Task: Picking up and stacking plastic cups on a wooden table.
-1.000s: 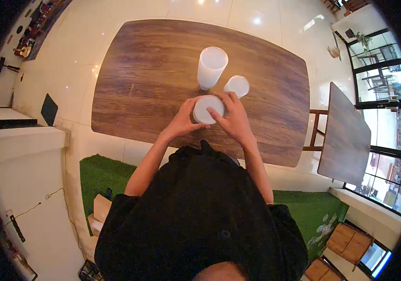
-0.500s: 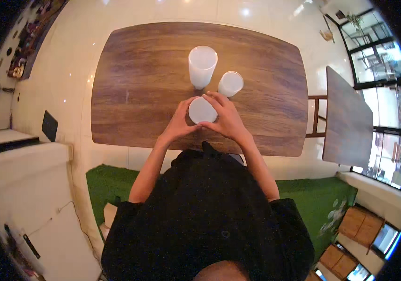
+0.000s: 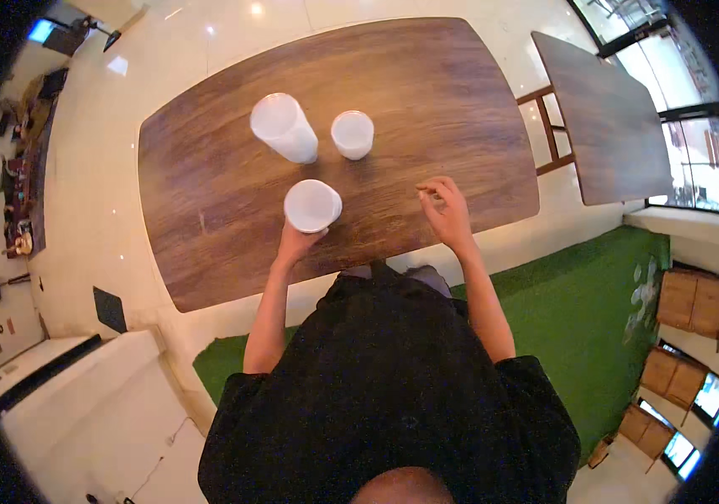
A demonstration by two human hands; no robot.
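My left hand (image 3: 299,243) is closed round the near side of a white cup (image 3: 312,206), whose round top faces up at me; part of the hand is hidden below it. Away to the right, my right hand (image 3: 449,214) is over the table with its fingers loosely bent and apart, and I see nothing in it. Beyond the held cup stands a tall white cup-shaped container (image 3: 285,128), wider at the top. A shorter white cup (image 3: 352,134) is to the right of that one, touched by neither hand.
The brown wooden table (image 3: 233,202) has rounded corners and runs close in front of my body. Another wooden table (image 3: 611,126) stands to the right. Green carpet (image 3: 577,294) lies below, and a pale counter (image 3: 99,395) is at the left.
My right hand has let go of the white cup and moved right, while my left hand keeps its grip. The view has turned and shifted, so the table and cups appear elsewhere.
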